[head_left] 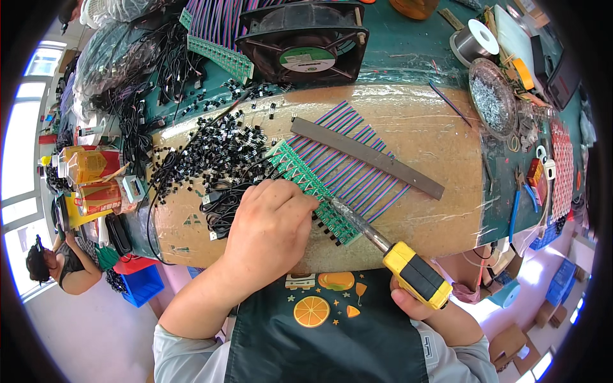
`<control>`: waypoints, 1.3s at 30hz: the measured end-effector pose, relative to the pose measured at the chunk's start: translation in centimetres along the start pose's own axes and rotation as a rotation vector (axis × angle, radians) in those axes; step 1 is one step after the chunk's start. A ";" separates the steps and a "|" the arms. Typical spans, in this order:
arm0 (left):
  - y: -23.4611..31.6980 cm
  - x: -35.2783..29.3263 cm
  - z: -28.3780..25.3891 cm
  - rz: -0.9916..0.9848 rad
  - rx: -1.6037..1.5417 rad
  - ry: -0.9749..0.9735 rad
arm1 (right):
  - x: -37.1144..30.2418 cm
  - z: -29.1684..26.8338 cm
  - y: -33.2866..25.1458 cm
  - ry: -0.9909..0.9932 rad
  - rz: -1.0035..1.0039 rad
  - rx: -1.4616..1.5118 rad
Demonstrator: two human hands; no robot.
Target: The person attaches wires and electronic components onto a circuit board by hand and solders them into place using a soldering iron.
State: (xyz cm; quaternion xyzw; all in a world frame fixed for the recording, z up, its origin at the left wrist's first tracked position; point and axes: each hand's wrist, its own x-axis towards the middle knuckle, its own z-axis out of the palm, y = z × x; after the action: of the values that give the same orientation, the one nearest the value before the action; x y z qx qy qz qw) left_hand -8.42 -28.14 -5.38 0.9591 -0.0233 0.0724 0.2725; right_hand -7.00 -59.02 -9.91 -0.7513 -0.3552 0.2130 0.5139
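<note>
My right hand (414, 302) is wrapped round the yellow and black handle of a soldering iron (418, 276). Its metal barrel slants up and left, with the tip at a strip of green circuit boards (300, 175), next to my left fingertips. My left hand (271, 223) is closed at the boards' near edge; what its fingers pinch is hidden beneath them. Striped ribbon wires (348, 150) run from the strip to the upper right. Across the wires lies a flat brown bar (373, 159). Coiled black USB cables (220, 207) lie left of my left hand.
A heap of small black parts (217, 150) covers the board's left side. Behind stands a black fan (303, 45). At the right are a solder wire spool (474, 41), a dish of small metallic bits (491, 99) and blue-handled pliers (516, 204). Another person (64, 262) is far left.
</note>
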 end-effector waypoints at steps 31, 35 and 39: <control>-0.3 0.4 -1.0 0.088 0.035 -0.118 | -1.8 -0.2 0.2 -0.029 0.172 0.196; -0.3 0.6 -1.0 0.096 0.029 -0.134 | -1.9 -0.1 0.5 -0.010 0.181 0.200; -0.2 0.5 -1.0 0.094 0.029 -0.138 | -1.6 -0.1 0.1 -0.018 0.151 0.157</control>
State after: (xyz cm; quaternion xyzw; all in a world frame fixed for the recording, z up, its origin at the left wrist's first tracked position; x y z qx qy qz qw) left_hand -8.01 -27.47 -4.57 0.9635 -0.0861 0.0191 0.2528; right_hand -7.94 -60.34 -10.02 -0.7315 -0.2844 0.2848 0.5504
